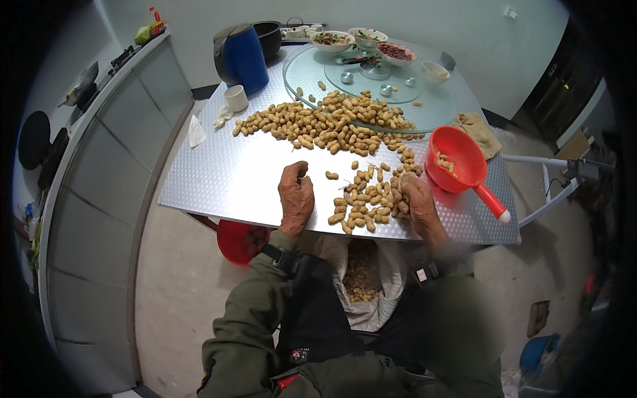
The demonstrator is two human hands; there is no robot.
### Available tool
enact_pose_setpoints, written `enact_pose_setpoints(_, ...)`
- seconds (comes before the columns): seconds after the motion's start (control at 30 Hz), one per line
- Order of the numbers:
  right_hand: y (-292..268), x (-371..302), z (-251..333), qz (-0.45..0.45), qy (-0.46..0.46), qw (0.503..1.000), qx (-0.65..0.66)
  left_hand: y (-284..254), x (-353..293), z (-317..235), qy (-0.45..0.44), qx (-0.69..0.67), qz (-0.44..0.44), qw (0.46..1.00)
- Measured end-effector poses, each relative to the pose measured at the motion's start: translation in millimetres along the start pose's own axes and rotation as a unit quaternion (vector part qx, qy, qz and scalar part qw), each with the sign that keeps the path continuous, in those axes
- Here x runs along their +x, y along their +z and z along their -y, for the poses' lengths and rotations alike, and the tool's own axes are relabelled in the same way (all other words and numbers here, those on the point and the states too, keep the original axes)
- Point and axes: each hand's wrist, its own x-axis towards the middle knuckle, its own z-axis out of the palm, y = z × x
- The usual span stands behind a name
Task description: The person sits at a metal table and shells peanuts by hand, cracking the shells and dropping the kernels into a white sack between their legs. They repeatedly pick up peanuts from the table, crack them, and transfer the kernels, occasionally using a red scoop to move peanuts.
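The left hand is raised over the near side of the silvery counter, back toward the wearer, wrist about straight and fingers pointing to the far side. The fingers are curled in, with the thumb bent close to the forefinger; I can't tell whether anything is tucked inside. The forearm, in a green sleeve, rises from the near left, with a black band at the wrist. The right hand comes in from the near right, slanting far and to the left, knuckles up and fingers bent down against the right edge of the near peanuts. It is partly closed; from here I can't tell whether a nut is in its grip. Those peanuts lie scattered between the two hands, and the larger heap stretches across behind them, reaching the glass turntable. Just right of the right hand sits a red dipper with a few nuts in it, its handle pointing near and right. Below the counter's near edge, between the forearms, a white sack gapes open, with more nuts inside.
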Motion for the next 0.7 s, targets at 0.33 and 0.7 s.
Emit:
enact_pose_setpoints(0.33,-24,-27,-11,-0.012,-0.058,0.998,0.003,-24,101,27,0.094,0.205,0.178,0.958)
enact_pose_setpoints(0.7,-33,-31,-23,-0.007,-0.084,0.996,-0.017,0,121,22,0.146,0.361,0.287,0.875)
